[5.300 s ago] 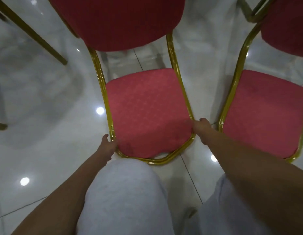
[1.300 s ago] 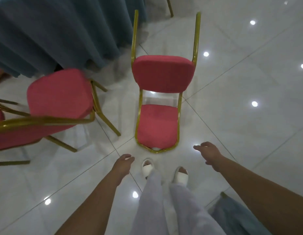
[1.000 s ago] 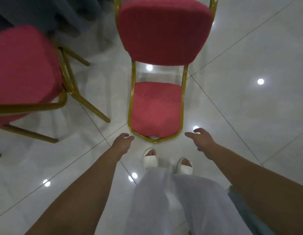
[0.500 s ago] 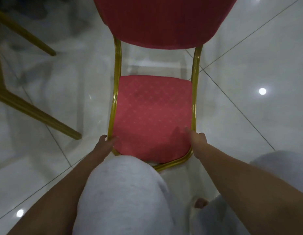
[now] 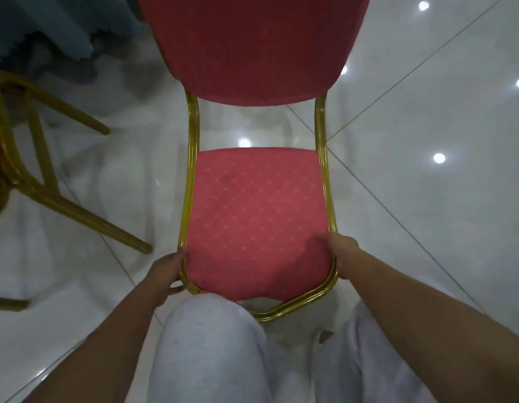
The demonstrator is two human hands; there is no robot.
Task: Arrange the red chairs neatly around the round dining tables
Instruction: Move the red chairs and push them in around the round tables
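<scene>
Glossy white floor tiles [image 5: 427, 228] throw back the ceiling lights, and right in the middle of them is the red chair [image 5: 258, 216], its seat front toward the person and its backrest filling the top of the view. The left hand [image 5: 165, 271] has its fingers curled round the gold frame at the front left corner. The right hand [image 5: 339, 257] grips the front right corner, thumb on the cushion. A grey-trousered knee [image 5: 206, 338] hides part of the front rail. Off to the left are the gold legs of a second chair [image 5: 49, 199], with a teal tablecloth [image 5: 63, 24] beyond.
</scene>
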